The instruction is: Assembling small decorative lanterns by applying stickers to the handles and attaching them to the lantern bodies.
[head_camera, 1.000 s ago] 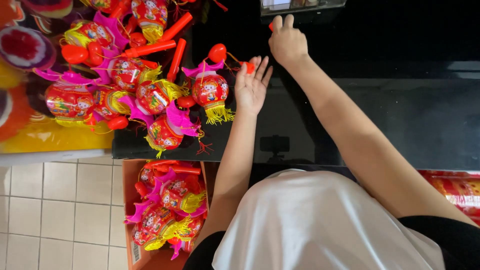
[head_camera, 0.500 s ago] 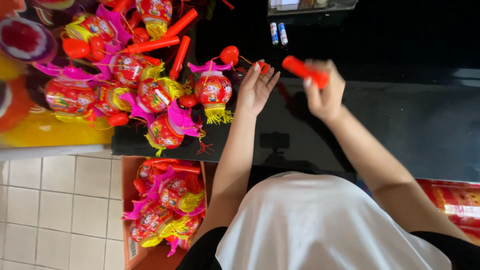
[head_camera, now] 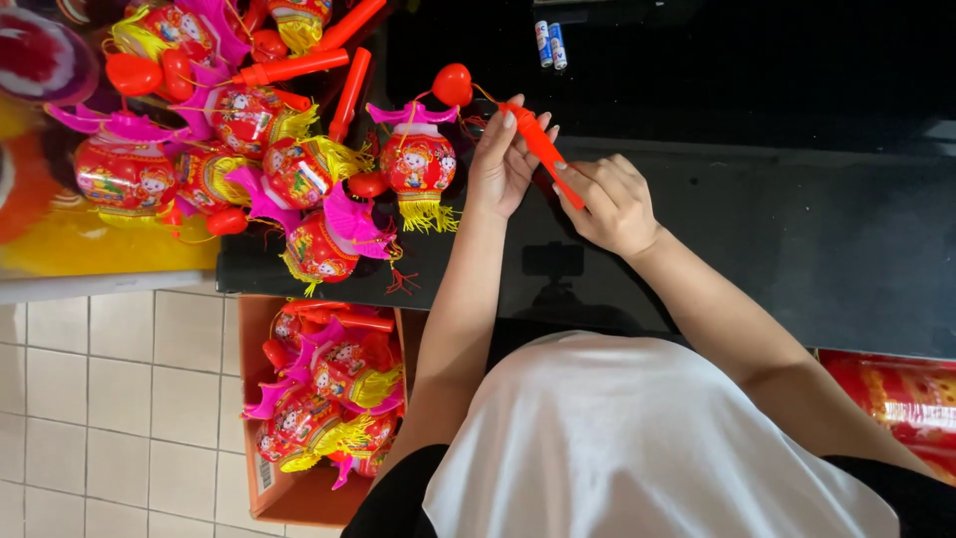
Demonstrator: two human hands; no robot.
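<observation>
From the head view, your right hand (head_camera: 607, 204) gripped a smooth red plastic stick (head_camera: 538, 149) above the glossy black desk (head_camera: 797, 229). Its long axis ran diagonally, the far end pointing toward a round lantern (head_camera: 418, 164) with a yellow fringe. Your left hand (head_camera: 503, 159) had its fingers loosely curled around the stick's far end. Two small cylindrical batteries (head_camera: 550, 44) lay well apart.

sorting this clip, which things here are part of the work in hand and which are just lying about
In hand:
- red stick, held by left hand and right hand
- lantern strung to it

Lying about:
- lantern pile on the black table
- two batteries
- box of lanterns on the floor
</observation>
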